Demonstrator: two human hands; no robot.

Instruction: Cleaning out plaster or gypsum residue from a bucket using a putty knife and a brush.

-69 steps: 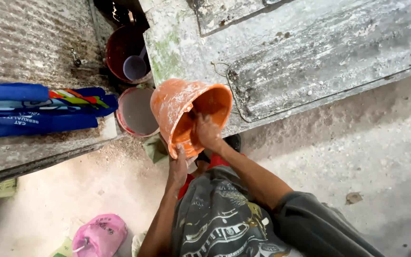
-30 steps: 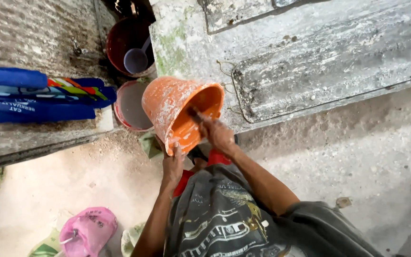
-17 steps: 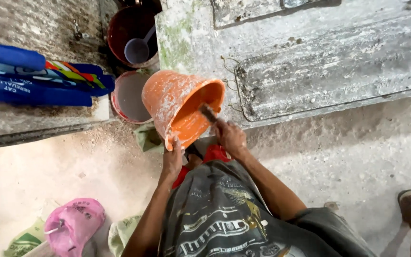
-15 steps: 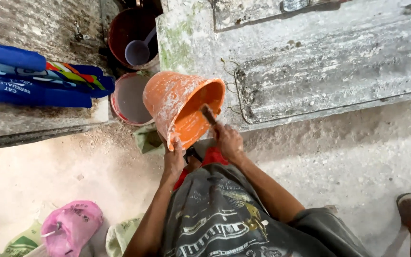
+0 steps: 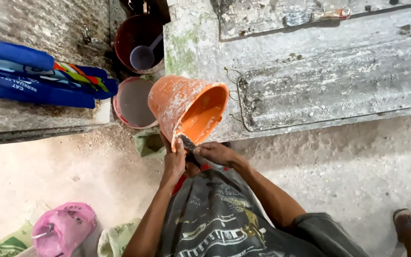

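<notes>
Both hands work one thing: the left hand has its grip clenched on the lower rim of the orange bucket, tipping it on its side so the mouth faces the person, while the right hand grasps a small dark scraping tool whose tip rests on the inside of that rim. Held off the ground in front of the person's knees, the bucket hangs just before the edge of the grey concrete slab.

My read is that the scraping of the bucket's inside is under way, near the lip. A further stroke would call for the left hand to hold the tilt steady and turn the bucket a little, so that the tool meets a fresh strip of wall.

Going by size: the slab is the biggest thing here, mossy at its near corner, with a stained brush-like tool lying along its far ledge. On the left, a blue folded sack with coloured stripes lies on a rough grey surface. Inside, the orange bucket looks bare except for pale smears and crust; I see no liquid. Behind it, a dark red bucket holds a grey ladle. Nearer stands a smaller red tub filled with a flat grey-brown mix. A pink sandal lies on the dusty floor by crumpled green bags.
</notes>
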